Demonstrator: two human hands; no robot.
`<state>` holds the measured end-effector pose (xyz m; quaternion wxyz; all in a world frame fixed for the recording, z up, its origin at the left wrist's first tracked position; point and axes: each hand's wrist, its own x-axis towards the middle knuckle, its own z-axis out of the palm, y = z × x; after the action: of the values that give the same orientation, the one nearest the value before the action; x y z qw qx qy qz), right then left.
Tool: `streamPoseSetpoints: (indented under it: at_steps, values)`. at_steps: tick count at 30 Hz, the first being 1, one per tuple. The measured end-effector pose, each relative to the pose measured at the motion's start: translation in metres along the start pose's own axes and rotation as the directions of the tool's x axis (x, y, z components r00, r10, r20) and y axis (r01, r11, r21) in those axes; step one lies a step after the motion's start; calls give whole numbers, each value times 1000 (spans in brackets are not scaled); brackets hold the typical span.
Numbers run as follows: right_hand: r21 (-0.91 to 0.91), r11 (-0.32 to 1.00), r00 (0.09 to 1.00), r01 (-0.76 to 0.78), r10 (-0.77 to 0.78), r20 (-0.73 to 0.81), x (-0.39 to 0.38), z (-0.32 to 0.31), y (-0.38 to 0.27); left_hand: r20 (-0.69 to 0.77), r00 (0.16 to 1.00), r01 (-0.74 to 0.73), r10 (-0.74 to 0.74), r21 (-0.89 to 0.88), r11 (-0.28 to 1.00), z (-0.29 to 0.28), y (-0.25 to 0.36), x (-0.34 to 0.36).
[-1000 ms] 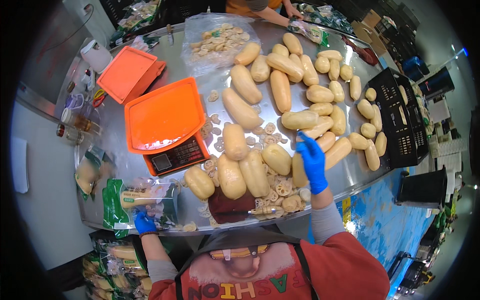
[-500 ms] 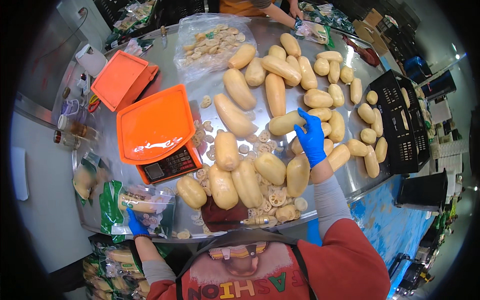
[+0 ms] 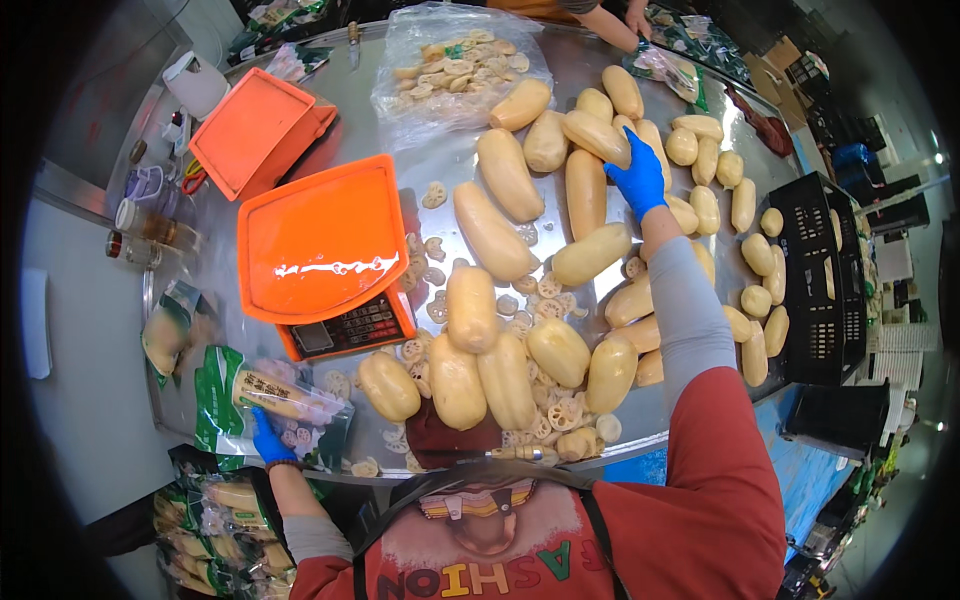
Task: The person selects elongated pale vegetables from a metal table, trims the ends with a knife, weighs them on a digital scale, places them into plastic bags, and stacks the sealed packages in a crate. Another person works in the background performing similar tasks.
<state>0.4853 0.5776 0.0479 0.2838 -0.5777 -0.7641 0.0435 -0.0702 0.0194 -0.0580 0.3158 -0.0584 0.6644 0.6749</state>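
My right hand (image 3: 641, 170), in a blue glove, reaches far across the metal table; its thumb and fingers close round the right end of a peeled lotus root (image 3: 590, 137) that lies on others. Nearer me, another lotus root (image 3: 592, 255) lies slanted beside root slices (image 3: 550, 286). At the near left, my blue-gloved left hand (image 3: 270, 437) is closed on the lower part of a clear and green plastic bag (image 3: 222, 405). A pale root shows in or through the bag's printed front. The left fingertips are partly hidden.
An orange-topped scale (image 3: 320, 240) stands left of the roots, with a second orange scale (image 3: 250, 130) behind it. A knife (image 3: 515, 454) lies by a dark red cloth (image 3: 450, 435) at the near edge. Right stands a black crate (image 3: 820, 290). Across the table, a co-worker's hands (image 3: 632, 25) handle a bag.
My right hand has left one lotus root and moved farther away to another. The left hand stays at the bag. The whole view has shifted slightly.
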Motion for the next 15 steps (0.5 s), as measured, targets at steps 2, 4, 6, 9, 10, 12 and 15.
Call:
streamPoseSetpoints:
  at_steps: [2, 4, 6, 9, 10, 12, 15]
  values:
    - [-26, 996, 992, -86, 88, 90, 5, 7, 4, -16, 1000, -16, 16, 12, 1000, 0, -2, 0]
    - [-83, 982, 962, -169, 183, 203, 8, 5, 1, -48, 998, -36, 39, 62, 997, 10, 2, -8]
    - [114, 988, 985, -108, 90, 146, 8, 15, 17, -50, 997, -49, 53, 77, 996, 10, 2, -8]
    - [475, 756, 881, -451, 293, 371, 6, 2, 14, -35, 997, -61, 63, 66, 996, 1, -3, -1]
    - [542, 571, 781, -617, 355, 514, 3, -12, 1, -41, 997, -65, 68, 75, 995, 2, -3, -2]
    - [681, 271, 732, -681, 296, 614, -13, -31, -11, -49, 996, -73, 78, 93, 993, 5, -1, -1]
    - [746, -15, 732, -666, 181, 657, -46, -65, -39, -54, 996, -71, 77, 93, 993, 6, -2, 1]
